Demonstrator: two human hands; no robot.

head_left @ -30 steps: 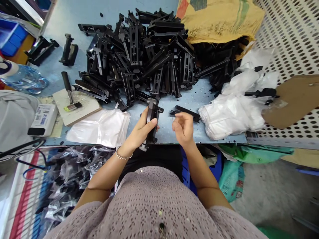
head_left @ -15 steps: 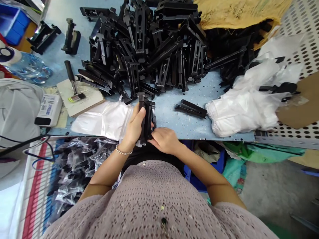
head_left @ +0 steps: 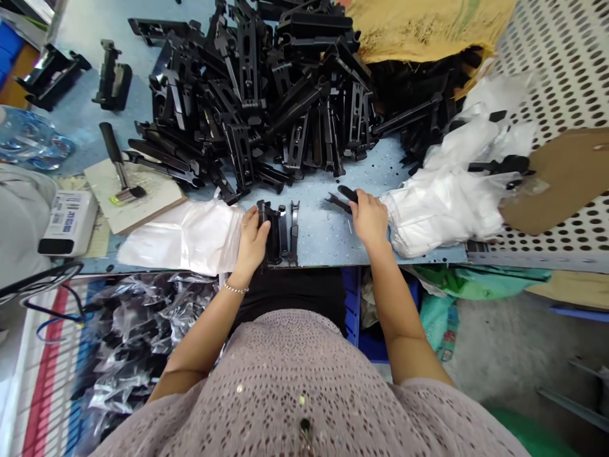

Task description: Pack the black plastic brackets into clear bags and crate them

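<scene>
At the table's front edge, my left hand (head_left: 252,244) is closed around the left side of a black bracket-like part (head_left: 273,235), its thumb lying over the top. Two slim black strips (head_left: 294,231) stand beside that part on its right. Further right, my right hand (head_left: 371,219) has its fingers closed on a long narrow black part (head_left: 347,192), whose forked end sticks out to the left. The rest of that part is hidden under the fingers. Behind both hands lies a big heap of similar black parts (head_left: 250,63).
Left of my left hand are white plastic bags (head_left: 185,235), a brush (head_left: 118,158) on a board (head_left: 157,203) and a small white box (head_left: 69,222). White wrapped bundles (head_left: 438,209) lie right of my right hand. A yellow sack (head_left: 428,28) is at the back.
The black bracket-like part has come down to the table edge in my left hand. My right hand has left it and moved right onto the narrow black part. The view has shifted slightly.
</scene>
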